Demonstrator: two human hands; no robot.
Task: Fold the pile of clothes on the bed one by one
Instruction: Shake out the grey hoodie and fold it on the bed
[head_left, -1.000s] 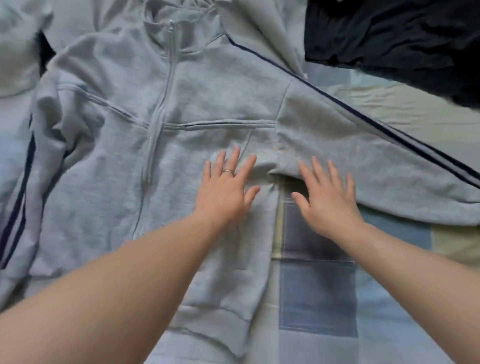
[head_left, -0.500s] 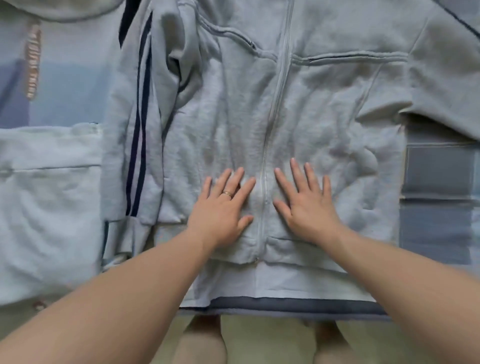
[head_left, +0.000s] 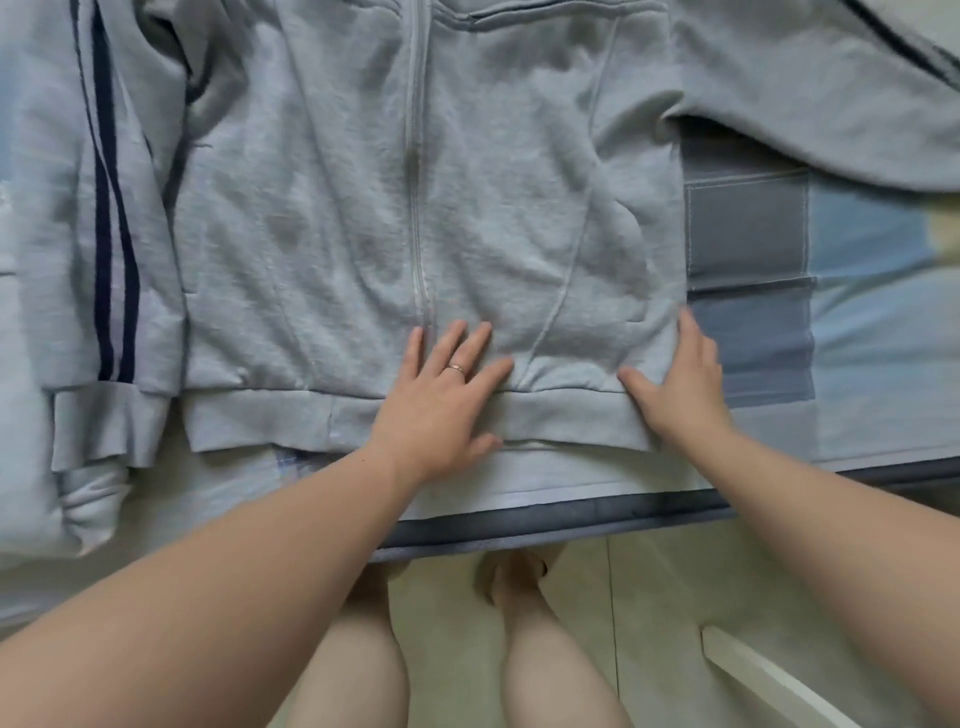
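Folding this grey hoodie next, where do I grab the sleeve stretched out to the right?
Probably the sleeve by its near edge, right hand coming from your side: it lies flat and spread outward, that edge free on the bedsheet. Cuff is out of view.

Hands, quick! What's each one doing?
Left hand: open, pressed flat on the grey jacket near its hem.
Right hand: open, flat on the jacket's bottom corner.

One grey zip hoodie (head_left: 322, 234) lies on one bed (head_left: 872, 332), two sleeves (head_left: 52, 234) in view (two navy stripes (head_left: 104, 234) run down the folded one). Two hands rest on it, the left hand (head_left: 441, 405) and the right hand (head_left: 680, 384); one ring (head_left: 457, 369), worn on the left.
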